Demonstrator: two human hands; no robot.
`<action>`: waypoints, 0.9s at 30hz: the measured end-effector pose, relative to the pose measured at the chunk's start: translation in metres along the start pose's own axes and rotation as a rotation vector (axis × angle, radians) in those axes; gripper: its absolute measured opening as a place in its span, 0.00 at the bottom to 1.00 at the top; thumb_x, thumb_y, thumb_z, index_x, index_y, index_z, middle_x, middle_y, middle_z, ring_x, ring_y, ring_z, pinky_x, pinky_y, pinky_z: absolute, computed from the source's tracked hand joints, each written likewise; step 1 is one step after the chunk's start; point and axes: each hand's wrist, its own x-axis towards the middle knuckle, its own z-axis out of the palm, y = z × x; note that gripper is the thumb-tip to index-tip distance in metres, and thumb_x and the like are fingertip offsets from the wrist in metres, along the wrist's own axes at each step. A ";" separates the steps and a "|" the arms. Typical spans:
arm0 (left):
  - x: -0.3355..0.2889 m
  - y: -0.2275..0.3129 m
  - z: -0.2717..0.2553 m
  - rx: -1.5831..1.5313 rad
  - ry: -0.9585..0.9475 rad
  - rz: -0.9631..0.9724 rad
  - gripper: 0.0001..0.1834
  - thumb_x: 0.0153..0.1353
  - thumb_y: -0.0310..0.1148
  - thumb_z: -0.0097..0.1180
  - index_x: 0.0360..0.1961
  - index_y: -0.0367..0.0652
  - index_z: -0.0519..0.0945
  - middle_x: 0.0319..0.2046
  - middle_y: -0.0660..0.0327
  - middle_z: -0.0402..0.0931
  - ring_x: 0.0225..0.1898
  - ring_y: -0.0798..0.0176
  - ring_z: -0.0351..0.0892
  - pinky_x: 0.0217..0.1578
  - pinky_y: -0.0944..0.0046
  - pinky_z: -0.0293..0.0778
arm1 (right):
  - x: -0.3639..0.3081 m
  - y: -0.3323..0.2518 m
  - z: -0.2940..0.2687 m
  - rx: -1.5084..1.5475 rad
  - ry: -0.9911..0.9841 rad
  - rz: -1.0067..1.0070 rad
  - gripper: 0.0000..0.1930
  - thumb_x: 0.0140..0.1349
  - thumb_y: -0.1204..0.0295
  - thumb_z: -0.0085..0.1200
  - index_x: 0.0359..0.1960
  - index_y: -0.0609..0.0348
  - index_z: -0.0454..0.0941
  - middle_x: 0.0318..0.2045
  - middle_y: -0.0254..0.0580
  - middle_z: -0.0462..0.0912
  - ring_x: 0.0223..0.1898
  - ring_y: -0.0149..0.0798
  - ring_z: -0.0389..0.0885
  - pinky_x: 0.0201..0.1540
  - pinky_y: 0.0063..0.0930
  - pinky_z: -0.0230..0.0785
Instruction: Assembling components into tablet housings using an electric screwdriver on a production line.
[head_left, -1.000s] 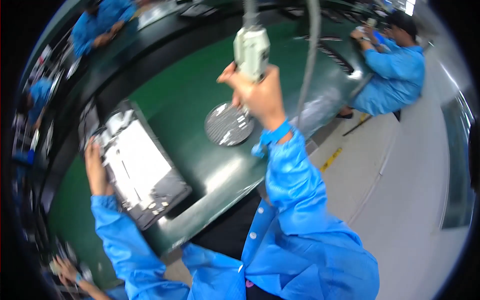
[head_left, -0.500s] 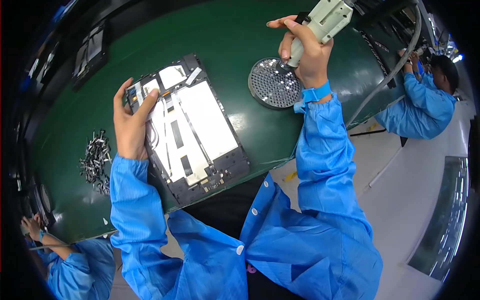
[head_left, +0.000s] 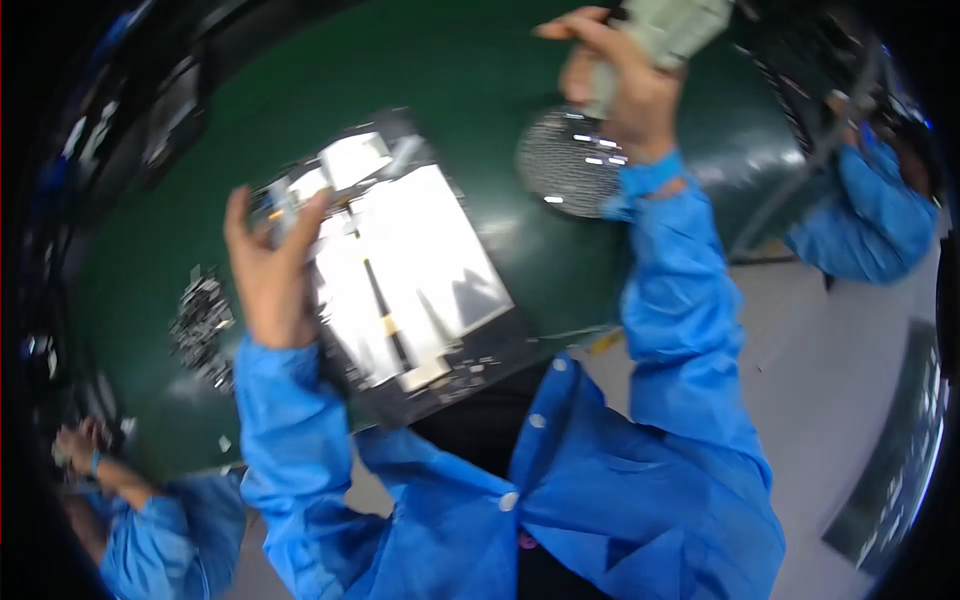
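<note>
Device (head_left: 440, 250), dish (head_left: 530, 165) and parts heap (head_left: 203, 325) all sit slightly farther right in view than half a second ago

Opened and flat, the black-framed device with white panels lies aslant on the green table (head_left: 450, 70), its lower edge reaching the table's near edge (whether it overhangs, I cannot tell). At its upper left corner is the left hand (head_left: 275, 270), thumb over the face and forefinger spread apart along the outer side; blur hides whether they pinch. A strip of tabletop separates device and dish, a narrower one lies between the left hand and the heap of small dark and silvery pieces, and a broader stretch runs beyond the device's far end.

Round and silvery, the dish glints, but its contents are too smeared to make out. Above its far right part, the right hand (head_left: 640, 95) has its fingers closed about a pale green handheld tool (head_left: 680, 30), with at least one finger pointing left; the tool's tip is unclear. Farther out, blue-sleeved co-workers sit at right (head_left: 875, 225) and lower left (head_left: 165, 540). Against the previous frame, both hands keep much the same hold, while the dish's holes have blurred into streaks.
</note>
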 end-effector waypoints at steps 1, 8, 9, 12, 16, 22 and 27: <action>0.000 -0.004 0.008 -0.099 0.016 -0.019 0.51 0.50 0.27 0.72 0.68 0.36 0.51 0.50 0.46 0.75 0.45 0.58 0.79 0.43 0.62 0.77 | -0.002 -0.004 0.000 -0.139 -0.023 -0.008 0.11 0.63 0.73 0.51 0.36 0.72 0.78 0.28 0.56 0.84 0.14 0.30 0.72 0.18 0.24 0.65; 0.004 -0.008 -0.003 -0.246 -0.103 -0.007 0.38 0.54 0.26 0.69 0.61 0.30 0.60 0.48 0.49 0.76 0.44 0.62 0.80 0.43 0.65 0.78 | -0.009 -0.008 0.003 0.056 -0.011 0.078 0.10 0.62 0.76 0.50 0.37 0.77 0.77 0.26 0.58 0.83 0.14 0.31 0.73 0.18 0.23 0.64; 0.005 -0.010 -0.005 -0.259 -0.090 -0.020 0.35 0.56 0.27 0.68 0.60 0.30 0.62 0.48 0.50 0.76 0.44 0.63 0.80 0.43 0.66 0.78 | -0.010 -0.007 0.006 0.063 -0.015 0.077 0.10 0.62 0.76 0.50 0.37 0.77 0.77 0.26 0.58 0.83 0.14 0.31 0.73 0.18 0.23 0.64; 0.008 -0.008 -0.011 -0.291 -0.144 -0.034 0.34 0.57 0.26 0.66 0.60 0.29 0.62 0.47 0.51 0.76 0.44 0.63 0.80 0.42 0.68 0.78 | -0.010 -0.006 0.010 0.038 -0.011 0.063 0.10 0.62 0.77 0.50 0.37 0.77 0.77 0.25 0.58 0.82 0.14 0.31 0.72 0.18 0.23 0.64; 0.023 -0.007 -0.021 -0.096 -0.261 0.034 0.34 0.55 0.34 0.69 0.58 0.31 0.68 0.46 0.50 0.76 0.45 0.61 0.78 0.46 0.64 0.76 | -0.010 -0.010 0.014 0.045 -0.013 0.066 0.10 0.61 0.77 0.51 0.37 0.77 0.77 0.24 0.57 0.82 0.14 0.32 0.73 0.18 0.24 0.65; 0.032 -0.017 -0.023 0.821 -0.228 0.532 0.34 0.48 0.49 0.73 0.52 0.40 0.79 0.42 0.55 0.71 0.49 0.62 0.71 0.50 0.63 0.70 | -0.013 -0.012 0.019 0.023 0.008 0.061 0.10 0.61 0.77 0.51 0.37 0.77 0.77 0.21 0.54 0.81 0.15 0.33 0.74 0.18 0.24 0.65; 0.061 -0.015 -0.037 0.322 -0.303 0.317 0.15 0.68 0.35 0.55 0.51 0.40 0.82 0.37 0.64 0.80 0.35 0.74 0.73 0.38 0.76 0.67 | -0.014 -0.013 0.017 0.016 -0.032 0.052 0.10 0.62 0.77 0.51 0.36 0.77 0.77 0.21 0.54 0.81 0.16 0.33 0.75 0.18 0.25 0.66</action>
